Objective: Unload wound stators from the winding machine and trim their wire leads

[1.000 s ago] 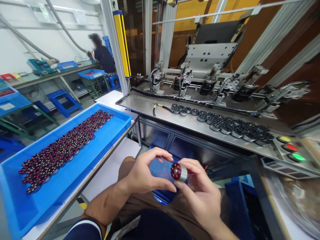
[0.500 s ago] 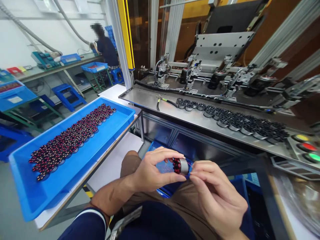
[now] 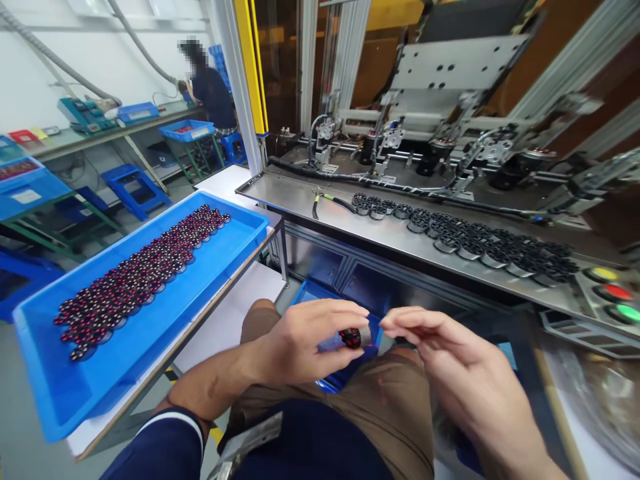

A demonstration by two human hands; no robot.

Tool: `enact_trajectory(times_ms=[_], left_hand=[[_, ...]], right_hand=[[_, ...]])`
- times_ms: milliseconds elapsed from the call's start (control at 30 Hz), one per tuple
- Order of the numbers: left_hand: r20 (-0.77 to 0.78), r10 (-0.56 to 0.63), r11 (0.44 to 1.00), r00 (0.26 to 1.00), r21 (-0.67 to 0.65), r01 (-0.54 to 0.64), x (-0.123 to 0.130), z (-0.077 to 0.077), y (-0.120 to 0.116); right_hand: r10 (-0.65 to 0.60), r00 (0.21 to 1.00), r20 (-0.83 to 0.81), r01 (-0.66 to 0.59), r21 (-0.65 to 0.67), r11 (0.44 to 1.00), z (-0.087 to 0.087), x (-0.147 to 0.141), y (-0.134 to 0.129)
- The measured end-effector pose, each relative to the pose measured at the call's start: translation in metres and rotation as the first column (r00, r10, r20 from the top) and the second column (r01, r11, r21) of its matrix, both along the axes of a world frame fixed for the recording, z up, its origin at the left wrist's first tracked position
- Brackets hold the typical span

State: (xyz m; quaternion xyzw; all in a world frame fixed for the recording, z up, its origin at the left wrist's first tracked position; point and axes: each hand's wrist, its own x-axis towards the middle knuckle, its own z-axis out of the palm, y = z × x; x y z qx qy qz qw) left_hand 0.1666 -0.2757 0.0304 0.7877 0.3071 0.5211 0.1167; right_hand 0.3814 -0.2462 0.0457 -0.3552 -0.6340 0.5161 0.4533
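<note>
My left hand [image 3: 313, 337] holds a wound motor stator [image 3: 351, 338] between thumb and fingers, above my lap. Dark red windings show on the side toward my palm, with part of the grey metal ring beyond them. Just right of it, my right hand [image 3: 450, 360] is closed in a pinch, its fingertips a small gap from the stator. Whatever lies in that pinch is too small or hidden to name.
To the left, a blue tray [image 3: 220, 283] bears rows of wound stators [image 3: 135, 280]. Ahead, a metal ledge [image 3: 295, 195] carries pliers [image 3: 330, 202] and unwound black cores [image 3: 465, 237] before the winding machine [image 3: 450, 73]. Lit buttons [image 3: 613, 292] stand right; a person [image 3: 213, 90] works far left.
My right hand has drawn slightly up and to the right of the stator. My left hand has turned the stator, so less of its metal ring shows.
</note>
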Motion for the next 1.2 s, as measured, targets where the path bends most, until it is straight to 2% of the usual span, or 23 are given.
enact_trajectory(times_ms=[100, 233, 300, 433, 533, 667, 833, 933, 1000, 1033, 1067, 1133, 1200], left_hand=[[-0.095, 0.014, 1.000, 0.995, 0.015, -0.013, -0.002, 0.002, -0.002], [-0.116, -0.009, 1.000, 0.993, -0.003, 0.009, -0.007, 0.002, -0.006], [-0.091, -0.057, 0.998, 0.994, -0.036, 0.054, -0.010, 0.003, -0.007], [-0.022, -0.223, 0.966, 0.975, -0.143, 0.217, -0.016, 0.007, -0.009], [0.020, -0.226, 0.962, 0.974, -0.154, 0.227, -0.018, 0.006, -0.010], [0.027, -0.126, 0.984, 0.992, -0.124, 0.128, -0.017, 0.002, -0.011], [0.055, -0.104, 0.987, 0.993, -0.119, 0.110, -0.021, -0.001, -0.010], [0.148, -0.122, 0.974, 0.981, -0.171, 0.147, -0.036, -0.003, -0.012], [0.231, -0.083, 0.960, 0.969, -0.242, 0.140, -0.049, -0.007, -0.015], [0.280, -0.044, 0.952, 0.959, -0.278, 0.125, -0.055, -0.009, -0.016], [0.337, 0.005, 0.944, 0.942, -0.312, 0.107, -0.060, -0.012, -0.017], [0.459, 0.108, 0.930, 0.882, -0.361, 0.074, -0.067, -0.019, -0.017], [0.565, 0.186, 0.926, 0.804, -0.375, 0.050, -0.069, -0.025, -0.015]], right_hand=[[0.098, 0.960, 0.263, -0.118, 0.060, 0.991, 0.019, -0.007, -0.003], [0.176, 0.910, 0.375, -0.257, 0.176, 0.950, 0.031, -0.018, -0.005], [0.188, 0.891, 0.413, -0.330, 0.303, 0.894, 0.031, -0.017, -0.002], [0.119, 0.842, 0.526, -0.443, 0.550, 0.708, 0.031, 0.000, 0.014], [0.016, 0.842, 0.539, -0.418, 0.634, 0.650, 0.037, 0.012, 0.020], [-0.026, 0.854, 0.520, -0.394, 0.679, 0.620, 0.045, 0.004, 0.006], [-0.038, 0.843, 0.536, -0.439, 0.727, 0.528, 0.039, -0.026, -0.010], [0.017, 0.783, 0.622, -0.565, 0.699, 0.439, 0.039, -0.030, -0.001], [0.035, 0.751, 0.660, -0.616, 0.679, 0.399, 0.042, -0.032, 0.020], [0.033, 0.741, 0.670, -0.621, 0.666, 0.413, 0.043, -0.034, 0.036], [0.018, 0.747, 0.664, -0.598, 0.661, 0.453, 0.043, -0.040, 0.055], [-0.043, 0.768, 0.639, -0.490, 0.630, 0.602, 0.040, -0.059, 0.101], [-0.200, 0.817, 0.541, -0.221, 0.614, 0.758, 0.031, -0.089, 0.149]])
